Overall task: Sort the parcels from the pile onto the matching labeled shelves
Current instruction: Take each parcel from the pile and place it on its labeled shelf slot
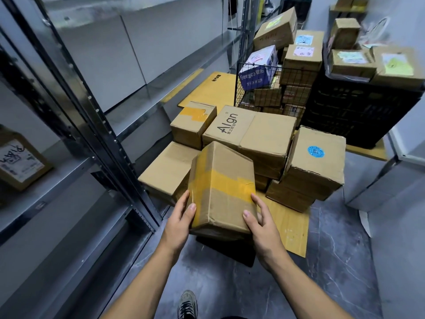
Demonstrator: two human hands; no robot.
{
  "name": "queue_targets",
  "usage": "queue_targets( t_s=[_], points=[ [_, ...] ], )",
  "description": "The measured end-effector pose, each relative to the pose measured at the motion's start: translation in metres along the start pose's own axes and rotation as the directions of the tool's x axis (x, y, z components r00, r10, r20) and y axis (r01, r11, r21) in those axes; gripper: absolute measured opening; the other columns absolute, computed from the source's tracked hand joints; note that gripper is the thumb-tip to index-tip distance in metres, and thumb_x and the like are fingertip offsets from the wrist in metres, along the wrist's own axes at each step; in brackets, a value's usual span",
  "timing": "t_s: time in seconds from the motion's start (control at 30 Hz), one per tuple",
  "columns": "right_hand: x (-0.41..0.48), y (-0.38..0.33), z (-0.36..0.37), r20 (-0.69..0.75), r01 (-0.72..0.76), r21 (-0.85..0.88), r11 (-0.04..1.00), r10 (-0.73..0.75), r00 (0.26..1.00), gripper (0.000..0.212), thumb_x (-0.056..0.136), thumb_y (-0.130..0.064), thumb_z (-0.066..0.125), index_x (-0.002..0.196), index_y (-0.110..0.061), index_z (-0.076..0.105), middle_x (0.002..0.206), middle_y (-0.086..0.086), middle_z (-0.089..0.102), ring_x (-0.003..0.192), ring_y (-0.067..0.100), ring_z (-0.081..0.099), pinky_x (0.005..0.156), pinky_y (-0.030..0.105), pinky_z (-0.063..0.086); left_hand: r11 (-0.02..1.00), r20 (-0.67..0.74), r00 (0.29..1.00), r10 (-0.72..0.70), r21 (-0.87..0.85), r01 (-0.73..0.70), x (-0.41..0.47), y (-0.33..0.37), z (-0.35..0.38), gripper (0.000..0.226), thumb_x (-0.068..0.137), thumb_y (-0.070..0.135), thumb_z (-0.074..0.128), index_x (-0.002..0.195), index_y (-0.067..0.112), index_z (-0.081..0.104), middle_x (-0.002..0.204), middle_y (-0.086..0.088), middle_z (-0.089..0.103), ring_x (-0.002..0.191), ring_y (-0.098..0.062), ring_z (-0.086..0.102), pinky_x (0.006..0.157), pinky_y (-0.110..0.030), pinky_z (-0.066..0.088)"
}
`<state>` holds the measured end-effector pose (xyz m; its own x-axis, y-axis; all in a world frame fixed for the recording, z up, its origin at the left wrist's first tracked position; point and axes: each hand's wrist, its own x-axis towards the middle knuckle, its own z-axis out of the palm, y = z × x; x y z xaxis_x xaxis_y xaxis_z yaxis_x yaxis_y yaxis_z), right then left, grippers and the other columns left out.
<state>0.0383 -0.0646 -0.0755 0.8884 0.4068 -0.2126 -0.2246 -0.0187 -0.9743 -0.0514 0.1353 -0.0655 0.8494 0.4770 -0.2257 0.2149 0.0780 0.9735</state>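
On the left, a steel shelving unit (87,107): grey perforated uprights, smooth flat decks. One labelled carton (20,160) sits on a lower deck; its writing is blurred.

Floor (333,249): dark grey, marbled, slightly glossy.

Far right: black plastic crate (358,111) with slotted walls, brown labelled boxes stacked on top. Just beside it, a black wire basket (264,95) with a square mesh, filled with cartons.

Centre: pile of plain corrugated parcels. The largest, the "Algn" box (250,132), lies flat with dented edges. To its right, a box with a round blue sticker (315,157) is tilted. The pile rests on a flattened cardboard sheet (289,226).

Held parcel (223,187): rectangular brown carton with a crumpled near edge and bands of glossy yellow tape across its top and left side. It is raised in front of the pile, tilted, with its far end higher.

Left hand (181,217): grips the near left corner, thumb on the top face; the other fingers are hidden behind the carton.

Right hand (264,224): grips the near right corner, thumb on top, fingers spread along the side.

Bottom edge: one laced shoe (187,305).
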Motion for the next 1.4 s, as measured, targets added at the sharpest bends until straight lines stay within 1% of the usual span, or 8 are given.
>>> queue_targets(
  t_s=[0.17, 0.5, 0.63, 0.73, 0.9, 1.07, 1.17, 1.4],
  points=[
    [-0.012, -0.02, -0.006, 0.054, 0.147, -0.447, 0.883, -0.137, 0.989, 0.041, 0.101, -0.034, 0.055, 0.136, -0.054, 0.047, 0.149, -0.006, 0.042, 0.137, 0.009, 0.041, 0.112, 0.026, 0.033, 0.982, -0.088, 0.983, 0.163, -0.085, -0.17, -0.02, 0.012, 0.009, 0.05, 0.083, 0.038, 0.065, 0.129, 0.05, 0.05, 0.131, 0.012, 0.057, 0.116, -0.009, 0.06, 0.094, -0.032, 0.053],
    [-0.028, -0.047, -0.004, 0.112, 0.12, -0.355, 0.927, -0.085, 0.99, 0.108, 0.062, -0.097, 0.05, 0.151, -0.038, 0.037, 0.151, -0.007, 0.047, 0.137, 0.008, 0.045, 0.116, 0.041, 0.038, 0.899, -0.128, 0.921, 0.367, 0.304, -0.315, -0.046, 0.019, 0.023, 0.058, 0.083, 0.054, 0.061, 0.137, 0.056, 0.039, 0.136, 0.026, 0.049, 0.123, 0.006, 0.049, 0.099, -0.02, 0.043],
    [-0.035, -0.043, 0.006, 0.064, 0.199, -0.215, 0.956, -0.189, 0.98, 0.093, 0.067, -0.077, 0.071, 0.146, -0.049, 0.031, 0.143, -0.013, 0.051, 0.131, 0.006, 0.052, 0.109, 0.039, 0.046, 0.802, -0.05, 0.882, 0.468, 0.445, -0.4, -0.049, 0.027, 0.028, 0.061, 0.084, 0.062, 0.056, 0.141, 0.056, 0.034, 0.133, 0.033, 0.043, 0.122, 0.015, 0.042, 0.091, 0.0, 0.032],
    [-0.035, -0.047, 0.002, -0.038, 0.252, -0.081, 0.964, -0.256, 0.966, 0.056, 0.079, -0.058, 0.077, 0.126, -0.055, 0.048, 0.132, -0.011, 0.061, 0.12, 0.006, 0.061, 0.098, 0.03, 0.053, 0.819, -0.004, 0.884, 0.468, 0.377, -0.432, -0.051, 0.032, 0.024, 0.06, 0.086, 0.063, 0.054, 0.142, 0.054, 0.033, 0.136, 0.027, 0.048, 0.119, 0.006, 0.051, 0.09, -0.008, 0.042],
    [-0.026, -0.052, -0.012, -0.093, 0.148, 0.267, 0.952, -0.127, 0.987, 0.042, 0.08, -0.029, 0.067, 0.119, -0.031, 0.054, 0.095, -0.001, 0.077, 0.081, 0.009, 0.07, 0.063, 0.029, 0.058, 0.916, -0.09, 0.92, 0.381, 0.172, -0.362, -0.039, 0.032, 0.008, 0.052, 0.087, 0.054, 0.056, 0.136, 0.041, 0.05, 0.133, 0.01, 0.057, 0.118, -0.003, 0.056, 0.092, -0.02, 0.048],
    [-0.029, -0.042, -0.013, -0.03, 0.106, 0.316, 0.943, -0.101, 0.994, 0.038, 0.085, -0.025, 0.063, 0.123, -0.03, 0.058, 0.093, -0.002, 0.077, 0.083, 0.01, 0.071, 0.066, 0.027, 0.058, 0.98, -0.029, 0.981, 0.194, 0.054, -0.192, -0.035, 0.02, 0.01, 0.064, 0.083, 0.054, 0.066, 0.141, 0.047, 0.039, 0.134, 0.015, 0.056, 0.116, 0.002, 0.057, 0.094, -0.022, 0.049],
    [-0.031, -0.04, -0.016, -0.04, 0.145, 0.143, 0.979, -0.141, 0.989, 0.032, 0.09, -0.027, 0.062, 0.116, -0.045, 0.065, 0.109, 0.001, 0.072, 0.1, 0.013, 0.067, 0.082, 0.034, 0.059, 0.97, -0.056, 0.969, 0.241, 0.031, -0.239, -0.038, 0.014, 0.009, 0.065, 0.083, 0.046, 0.066, 0.141, 0.047, 0.039, 0.131, 0.023, 0.058, 0.121, -0.003, 0.055, 0.099, -0.03, 0.048],
    [-0.03, -0.051, -0.021, -0.047, 0.246, -0.345, 0.906, -0.278, 0.959, 0.028, 0.098, -0.038, 0.059, 0.115, -0.059, 0.059, 0.128, -0.018, 0.053, 0.117, -0.002, 0.055, 0.105, 0.041, 0.049, 0.908, -0.135, 0.917, 0.376, 0.252, -0.335, -0.043, 0.025, 0.005, 0.063, 0.077, 0.056, 0.065, 0.135, 0.059, 0.04, 0.133, 0.033, 0.048, 0.118, 0.01, 0.05, 0.091, -0.005, 0.039]
  ],
)
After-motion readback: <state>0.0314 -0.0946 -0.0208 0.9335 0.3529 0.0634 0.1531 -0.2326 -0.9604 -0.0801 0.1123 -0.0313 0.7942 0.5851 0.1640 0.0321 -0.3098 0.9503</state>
